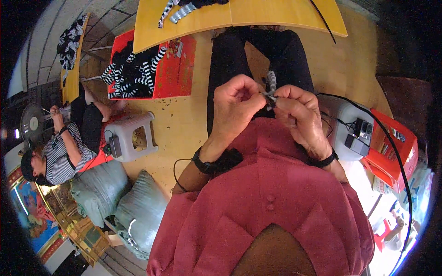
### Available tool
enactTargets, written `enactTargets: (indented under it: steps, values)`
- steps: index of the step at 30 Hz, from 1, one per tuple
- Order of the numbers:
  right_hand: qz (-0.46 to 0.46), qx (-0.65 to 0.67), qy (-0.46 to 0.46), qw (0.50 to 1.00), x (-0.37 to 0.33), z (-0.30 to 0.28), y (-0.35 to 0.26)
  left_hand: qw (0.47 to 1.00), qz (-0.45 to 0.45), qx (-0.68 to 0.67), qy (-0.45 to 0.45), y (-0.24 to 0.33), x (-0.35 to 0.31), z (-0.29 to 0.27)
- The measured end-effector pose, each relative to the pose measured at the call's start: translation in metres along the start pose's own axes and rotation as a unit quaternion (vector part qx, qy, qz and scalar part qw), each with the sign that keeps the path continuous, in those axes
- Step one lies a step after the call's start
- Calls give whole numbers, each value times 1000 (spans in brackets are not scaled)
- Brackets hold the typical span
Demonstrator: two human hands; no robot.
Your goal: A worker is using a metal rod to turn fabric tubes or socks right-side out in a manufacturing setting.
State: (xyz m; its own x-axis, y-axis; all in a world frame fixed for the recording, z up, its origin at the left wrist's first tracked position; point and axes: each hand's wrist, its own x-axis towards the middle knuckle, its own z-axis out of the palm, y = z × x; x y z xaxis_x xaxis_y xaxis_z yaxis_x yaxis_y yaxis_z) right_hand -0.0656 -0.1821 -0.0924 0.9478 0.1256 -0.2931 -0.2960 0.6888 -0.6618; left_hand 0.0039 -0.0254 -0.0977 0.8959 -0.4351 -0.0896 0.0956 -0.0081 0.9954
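On the wearer's side of the yellow table (276,13), the left hand (235,109) and the right hand (302,114) meet above the lap, each pinching a small grey striped piece (272,82) between thumb and finger, its longer end pointing toward the table. By the table's left end, partly hidden by it, a red box (178,80) holds black-and-white striped pieces (148,70).
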Motion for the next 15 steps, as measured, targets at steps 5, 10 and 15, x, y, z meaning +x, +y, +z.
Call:
enactTargets:
  steps: [5,10,15]
  values:
    - [-97,-305,-17,947,-18,16,-3,985,-82,-150,40,-10,8,-3]
    - [-18,-191,120,974,-5,-1,0,990,-30,-99,99,15,-5,5]
    - [-131,-237,116,956,-5,8,8,996,-63,-60,-27,24,-8,5]
